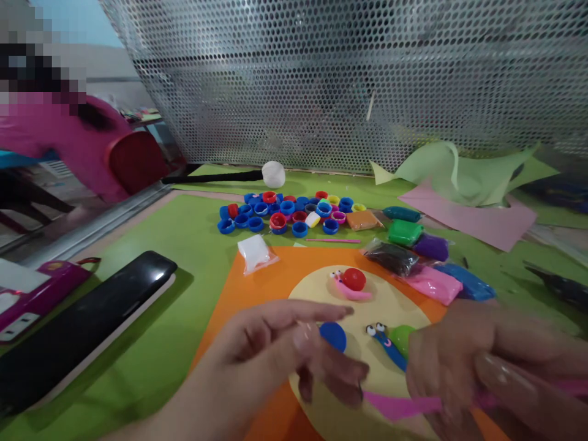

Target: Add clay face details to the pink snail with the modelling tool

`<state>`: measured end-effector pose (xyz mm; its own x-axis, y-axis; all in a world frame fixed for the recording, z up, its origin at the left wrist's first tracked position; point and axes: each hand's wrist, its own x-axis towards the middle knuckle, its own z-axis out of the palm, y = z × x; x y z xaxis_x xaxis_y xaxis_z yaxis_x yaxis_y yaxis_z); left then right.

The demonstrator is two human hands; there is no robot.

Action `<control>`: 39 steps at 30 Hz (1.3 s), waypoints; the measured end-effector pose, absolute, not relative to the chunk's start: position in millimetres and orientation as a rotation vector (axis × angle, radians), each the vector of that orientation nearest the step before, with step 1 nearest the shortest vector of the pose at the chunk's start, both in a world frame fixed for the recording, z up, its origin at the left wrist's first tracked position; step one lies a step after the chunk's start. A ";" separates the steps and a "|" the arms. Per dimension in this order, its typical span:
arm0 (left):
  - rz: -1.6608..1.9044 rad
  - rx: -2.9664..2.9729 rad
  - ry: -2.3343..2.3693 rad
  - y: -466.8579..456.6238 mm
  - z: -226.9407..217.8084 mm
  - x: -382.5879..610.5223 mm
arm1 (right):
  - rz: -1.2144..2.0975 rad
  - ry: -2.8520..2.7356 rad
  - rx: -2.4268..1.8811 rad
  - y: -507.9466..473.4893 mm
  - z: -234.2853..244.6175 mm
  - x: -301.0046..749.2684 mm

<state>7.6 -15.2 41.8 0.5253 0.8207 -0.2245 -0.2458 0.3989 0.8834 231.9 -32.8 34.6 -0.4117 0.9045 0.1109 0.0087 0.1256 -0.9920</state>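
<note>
My right hand (482, 361) is closed around a pink plastic modelling tool (399, 405), its flat blade pointing left. My left hand (275, 355) has its fingers apart and bent, and one fingertip meets the tool's tip, where a small dark bit shows. Below the hands lies a cream paper circle (316, 288) on an orange sheet (248, 288). On the circle are a pink clay snail with a red bottle-cap shell (354, 280), a blue snail body with eyes (386, 346) beside a green cap (401, 339), and a blue cap (334, 337) partly behind my left fingers.
Many bottle caps (278, 222) lie at the back. Clay packets, including a green one (405, 232) and a white one (256, 252), surround the sheet. A black case (92, 324) and power strip (50, 294) are left, scissors (560, 285) right. Perforated metal (321, 79) rises behind.
</note>
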 end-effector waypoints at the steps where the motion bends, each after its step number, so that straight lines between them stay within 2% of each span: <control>1: 0.784 1.075 0.824 -10.0 43.2 3.2 | 1.442 -1.546 -0.906 -30.2 35.9 231.8; 6: 0.483 2.091 1.498 22.8 42.1 -9.8 | 1.551 -1.332 -0.988 -13.1 39.8 233.6; 18: 0.071 2.442 1.277 35.1 -5.6 -11.2 | 1.496 -1.280 -1.093 13.6 33.3 243.1; 30: 0.080 2.722 1.245 22.8 -26.9 -17.9 | 1.451 -1.381 -1.182 51.0 14.9 239.3; 35: 0.315 3.063 1.079 16.0 -40.4 -39.1 | 1.468 -1.390 -1.307 56.5 7.3 233.5; 39: 0.424 3.113 1.094 14.3 -54.7 -44.2 | 1.518 -1.396 -1.386 54.3 6.4 232.5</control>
